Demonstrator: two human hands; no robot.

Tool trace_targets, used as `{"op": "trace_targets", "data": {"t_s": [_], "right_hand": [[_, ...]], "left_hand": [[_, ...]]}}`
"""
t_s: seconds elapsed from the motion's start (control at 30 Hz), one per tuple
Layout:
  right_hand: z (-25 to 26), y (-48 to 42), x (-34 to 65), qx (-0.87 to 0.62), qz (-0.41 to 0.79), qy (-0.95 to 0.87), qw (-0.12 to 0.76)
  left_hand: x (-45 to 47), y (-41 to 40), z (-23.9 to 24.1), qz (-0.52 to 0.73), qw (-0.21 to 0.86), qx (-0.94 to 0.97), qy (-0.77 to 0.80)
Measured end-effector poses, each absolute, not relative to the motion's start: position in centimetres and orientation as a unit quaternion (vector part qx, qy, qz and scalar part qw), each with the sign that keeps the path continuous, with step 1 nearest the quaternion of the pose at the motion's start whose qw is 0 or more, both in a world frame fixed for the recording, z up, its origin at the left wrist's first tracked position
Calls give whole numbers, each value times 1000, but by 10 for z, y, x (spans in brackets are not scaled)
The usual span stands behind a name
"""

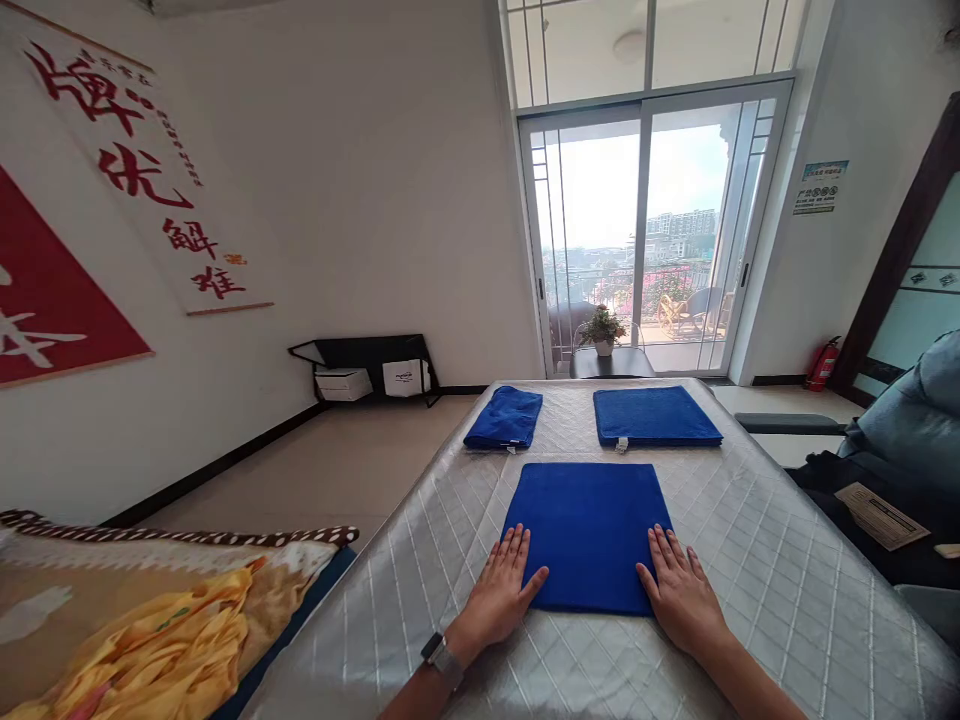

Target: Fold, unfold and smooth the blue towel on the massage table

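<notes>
A folded blue cloth [589,535] lies flat, roughly square, on the silver quilted table cover [420,600]. At its left edge rests my left hand [504,585], palm down with the fingers extended and the thumb on the cloth; a watch [441,655] is on that wrist. My right hand [681,590] lies the same way along the right edge, fingers spread. Neither hand grips the fabric. Farther back are a smaller folded blue cloth [504,418] on the left and a wider folded blue stack [656,416] on the right, each with a white tag.
Yellow fabric [172,640] lies heaped on a surface at the lower left. A potted plant [603,328] stands on a chair beyond the table, before the sliding glass door [585,230]. At the right are a grey-blue armchair [911,410] and a fire extinguisher [823,364].
</notes>
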State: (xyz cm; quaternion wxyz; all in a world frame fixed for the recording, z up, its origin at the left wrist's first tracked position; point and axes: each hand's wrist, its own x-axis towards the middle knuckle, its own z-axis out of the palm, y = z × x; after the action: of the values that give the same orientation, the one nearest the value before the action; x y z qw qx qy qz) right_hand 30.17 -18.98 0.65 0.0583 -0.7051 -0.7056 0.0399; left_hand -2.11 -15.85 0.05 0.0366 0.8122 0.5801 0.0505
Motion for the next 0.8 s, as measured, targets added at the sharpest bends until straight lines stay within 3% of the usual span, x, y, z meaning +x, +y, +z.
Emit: {"op": "trace_targets", "data": {"t_s": [0.2,0.53,0.8], "right_hand": [[3,-187,305,-700,46,-711,53],[3,-188,308,-691,44,-720,42],[1,-185,310,-691,55,-717,73]], "left_hand": [[10,-158,10,63,31,804,590],[159,-127,23,114,98,899,411],[107,-75,14,109,55,858,498]]}}
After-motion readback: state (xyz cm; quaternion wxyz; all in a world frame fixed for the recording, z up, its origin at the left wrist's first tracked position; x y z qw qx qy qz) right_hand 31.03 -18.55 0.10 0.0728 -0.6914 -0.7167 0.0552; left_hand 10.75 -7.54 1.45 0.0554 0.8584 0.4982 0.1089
